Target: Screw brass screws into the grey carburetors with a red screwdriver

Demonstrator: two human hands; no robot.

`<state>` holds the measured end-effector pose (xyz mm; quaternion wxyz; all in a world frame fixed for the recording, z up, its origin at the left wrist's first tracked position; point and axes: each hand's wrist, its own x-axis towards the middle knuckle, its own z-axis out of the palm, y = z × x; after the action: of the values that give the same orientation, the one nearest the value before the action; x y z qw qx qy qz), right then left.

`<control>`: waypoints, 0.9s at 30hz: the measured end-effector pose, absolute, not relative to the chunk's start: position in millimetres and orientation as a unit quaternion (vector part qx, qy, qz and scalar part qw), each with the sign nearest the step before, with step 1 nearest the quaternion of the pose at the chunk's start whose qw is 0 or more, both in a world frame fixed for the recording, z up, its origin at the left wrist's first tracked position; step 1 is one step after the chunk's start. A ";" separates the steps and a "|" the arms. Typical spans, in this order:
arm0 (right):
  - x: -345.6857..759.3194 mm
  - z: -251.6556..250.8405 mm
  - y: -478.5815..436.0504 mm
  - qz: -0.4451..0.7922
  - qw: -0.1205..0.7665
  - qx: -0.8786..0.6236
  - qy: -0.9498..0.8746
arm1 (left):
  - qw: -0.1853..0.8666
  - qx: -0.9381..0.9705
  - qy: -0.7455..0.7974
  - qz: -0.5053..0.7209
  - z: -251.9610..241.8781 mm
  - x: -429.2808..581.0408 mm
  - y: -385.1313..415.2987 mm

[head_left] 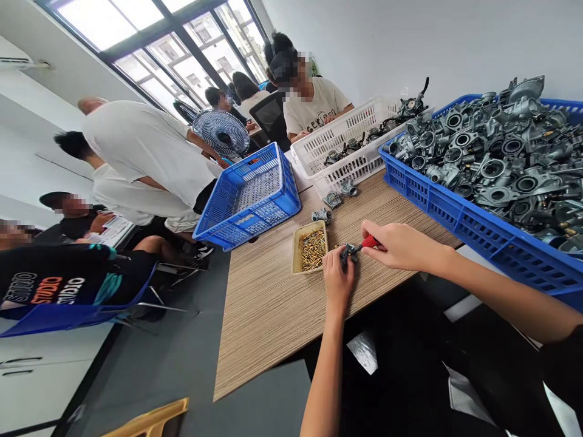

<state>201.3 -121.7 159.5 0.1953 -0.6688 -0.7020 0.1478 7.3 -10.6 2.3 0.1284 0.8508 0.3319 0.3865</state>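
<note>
My left hand (339,276) is closed around a small grey metal carburetor (350,254) near the table's front edge. In my right hand (395,244) is a screwdriver with a red handle (370,241), its shaft pointing left at the carburetor. Whether the tip sits in a screw is too small to tell. Just left of my left hand stands a cream tray (297,255) full of small brass-coloured parts (314,249). Behind the tray, several loose carburetors, one of them a silvery carburetor body (322,215), lie on the wooden table (259,297).
A blue crate (455,212) heaped with carburetors stands at the right. Behind, a white basket (328,149) holds several more, beside a blue crate (248,221) at the table's far left. A person (319,100) sits across; others are at the left near a fan (223,135).
</note>
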 end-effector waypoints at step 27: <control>205.2 161.8 -123.8 0.099 0.151 -0.661 -0.728 | 0.128 0.850 0.332 0.387 1.1 7.8 -9.9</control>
<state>205.2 -123.8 161.8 0.1507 -0.6614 -0.7281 0.0986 7.8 -9.9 1.1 0.1276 0.8504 0.3324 0.3875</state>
